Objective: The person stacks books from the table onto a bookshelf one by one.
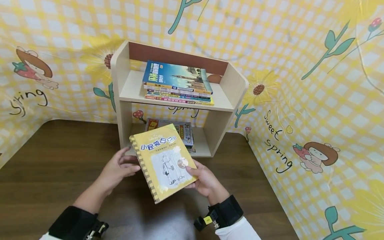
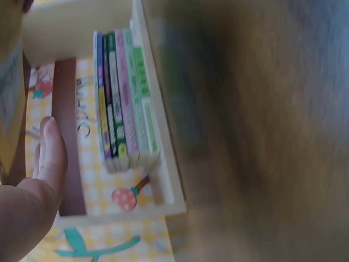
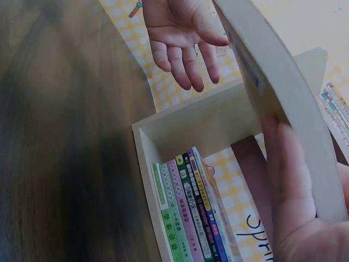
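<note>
A yellow book (image 1: 163,160) with a cartoon figure on its cover is held up in front of the shelf. My right hand (image 1: 207,181) grips its lower right edge, thumb on the cover and fingers underneath. In the right wrist view the book (image 3: 283,98) shows its pale page edge, with the fingers of my right hand (image 3: 294,191) along its underside. My left hand (image 1: 118,168) is beside the book's striped spine, fingers loosely spread and gripping nothing. The right wrist view shows this left hand (image 3: 182,41) palm-on, with its fingers relaxed.
A small two-tier wooden bookshelf (image 1: 220,133) stands on the brown wooden surface (image 1: 75,146) against a yellow checked cloth (image 1: 279,53). A stack of books (image 1: 178,80) lies flat on its upper tier. Another stack (image 1: 186,133) lies on the lower tier, partly hidden behind the yellow book.
</note>
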A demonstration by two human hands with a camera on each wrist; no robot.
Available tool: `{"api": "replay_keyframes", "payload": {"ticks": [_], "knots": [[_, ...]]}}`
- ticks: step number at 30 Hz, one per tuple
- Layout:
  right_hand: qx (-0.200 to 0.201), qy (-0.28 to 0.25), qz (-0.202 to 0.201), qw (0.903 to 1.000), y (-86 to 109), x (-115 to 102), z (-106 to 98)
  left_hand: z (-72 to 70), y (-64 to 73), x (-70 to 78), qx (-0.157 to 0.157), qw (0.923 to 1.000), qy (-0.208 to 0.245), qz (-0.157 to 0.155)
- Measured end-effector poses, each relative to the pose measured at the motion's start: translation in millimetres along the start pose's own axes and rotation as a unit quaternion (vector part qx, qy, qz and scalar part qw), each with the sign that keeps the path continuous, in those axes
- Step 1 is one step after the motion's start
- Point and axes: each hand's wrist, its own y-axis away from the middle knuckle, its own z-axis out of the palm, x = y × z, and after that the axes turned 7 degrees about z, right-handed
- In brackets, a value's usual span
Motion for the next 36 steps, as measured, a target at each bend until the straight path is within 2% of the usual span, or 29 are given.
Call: {"api": "replay_keyframes", "payload": {"ticks": [4, 11, 14, 18, 23, 26, 28, 31, 36], "knots": [[-0.052, 0.017, 0.014, 0.9984, 6.9, -4.7, -4.9, -14.3, 0.7, 9.7, 0.008, 0.9989, -0.046, 0.006], [-0.111, 0.043, 0.02, 0.9927, 14.6, -10.4, -12.3, -25.3, 7.9, 21.2, -0.008, 0.9948, -0.099, 0.022], [-0.125, 0.052, 0.032, 0.9903, 16.7, -14.0, -16.1, -28.1, 10.9, 24.2, -0.032, 0.9953, -0.083, 0.038], [-0.162, 0.07, 0.059, 0.9825, 16.1, -23.1, -20.6, -29.6, 15.8, 26.6, -0.098, 0.9926, -0.014, 0.07], [-0.206, 0.108, 0.079, 0.9693, 10.1, -32.9, -21.0, -33.0, 21.6, 27.0, -0.203, 0.9735, 0.042, 0.097], [-0.226, 0.121, 0.094, 0.9619, 5.1, -37.4, -19.1, -36.3, 25.9, 27.6, -0.247, 0.9621, 0.062, 0.098], [-0.238, 0.129, 0.1, 0.9574, 0.9, -39.6, -17.8, -38.3, 29.0, 28.5, -0.263, 0.9576, 0.073, 0.091], [-0.243, 0.131, 0.109, 0.9549, -6.1, -41.6, -16.6, -40.2, 33.1, 29.8, -0.268, 0.9566, 0.083, 0.077], [-0.221, 0.129, 0.113, 0.96, -17.7, -41.0, -15.5, -38.8, 36.6, 27.7, -0.263, 0.9587, 0.082, 0.07]]}}
